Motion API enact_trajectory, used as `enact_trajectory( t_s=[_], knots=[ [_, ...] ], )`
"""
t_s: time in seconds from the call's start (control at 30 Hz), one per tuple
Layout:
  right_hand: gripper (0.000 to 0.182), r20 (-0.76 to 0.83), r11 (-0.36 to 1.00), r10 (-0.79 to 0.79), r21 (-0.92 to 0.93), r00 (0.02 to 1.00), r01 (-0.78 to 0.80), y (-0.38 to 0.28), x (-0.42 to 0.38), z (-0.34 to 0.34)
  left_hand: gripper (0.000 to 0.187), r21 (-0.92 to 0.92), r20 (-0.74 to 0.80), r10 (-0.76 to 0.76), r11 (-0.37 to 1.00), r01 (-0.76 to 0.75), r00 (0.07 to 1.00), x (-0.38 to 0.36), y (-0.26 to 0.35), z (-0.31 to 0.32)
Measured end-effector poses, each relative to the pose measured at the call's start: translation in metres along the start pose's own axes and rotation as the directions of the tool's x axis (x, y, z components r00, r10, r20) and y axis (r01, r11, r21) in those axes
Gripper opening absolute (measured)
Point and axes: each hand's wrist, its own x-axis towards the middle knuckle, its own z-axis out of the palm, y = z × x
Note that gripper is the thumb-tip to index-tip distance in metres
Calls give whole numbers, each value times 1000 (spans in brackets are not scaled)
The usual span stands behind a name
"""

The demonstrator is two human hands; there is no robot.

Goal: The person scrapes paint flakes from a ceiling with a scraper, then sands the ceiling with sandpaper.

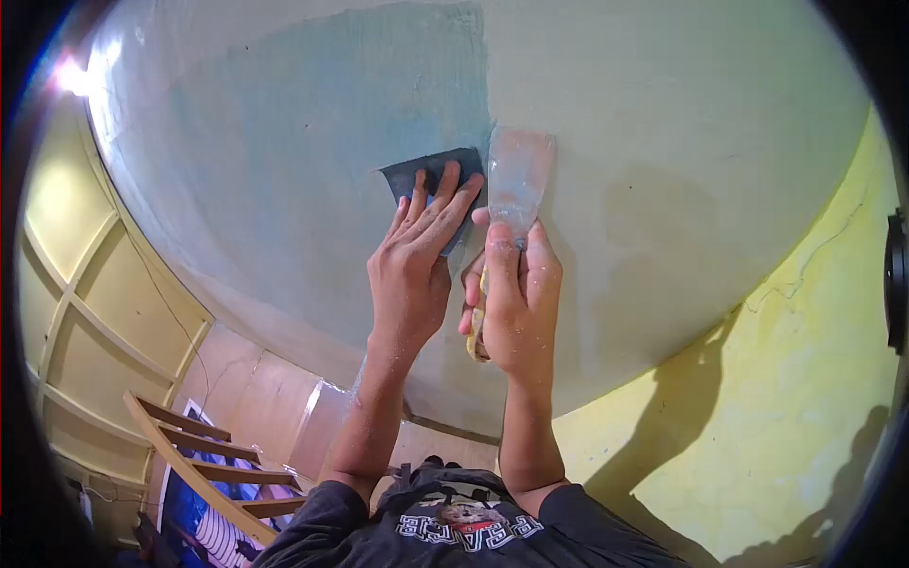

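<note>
My left hand [412, 265] presses a dark sheet of sandpaper [402, 177] against the wall [312, 208], its fingers spread over the sheet. A bluish patch [407, 85] with a sharp right edge shows on the wall above the sheet. In my right hand [521, 303] is a putty knife [521, 170], gripped by its yellow handle [478, 336] with the thumb near the base of the blade. The wide blade points up, close to the right edge of the sandpaper, and carries pale smears. Whitish dust specks both hands and forearms.
A yellow wall [776, 379] meets the pale one at the right. Low on the left stands a wooden ladder-like frame [227, 464] beside a printed blue-purple sheet [185, 483]. Panelled yellow boarding [104, 284] runs up the left side, where a bright lamp [72, 78] shines.
</note>
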Motion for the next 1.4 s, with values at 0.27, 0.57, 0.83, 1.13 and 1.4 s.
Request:
enact_trajectory(
  t_s=[0.27,0.57,0.83,1.13,1.4],
  knots=[
    [28,-22,1000,-32,-2,999,32,-2,-1,2,74,-22,0,21,1000,-21,1000,0,-4,4],
    [27,-6,998,-57,-14,998,56,-6,5,10,60,12,-50,39,999,-39,998,-1,-13,9],
    [27,-20,1000,-19,8,1000,20,-9,3,12,59,92,-58,63,994,-58,996,-3,-11,10],
    [26,-35,999,-16,38,999,17,-4,0,14,38,44,-36,-2,999,3,999,-2,-3,9],
    [27,-28,998,-12,56,1000,13,0,-1,10,37,28,-51,-1,1000,3,999,-2,-1,10]
  ],
)
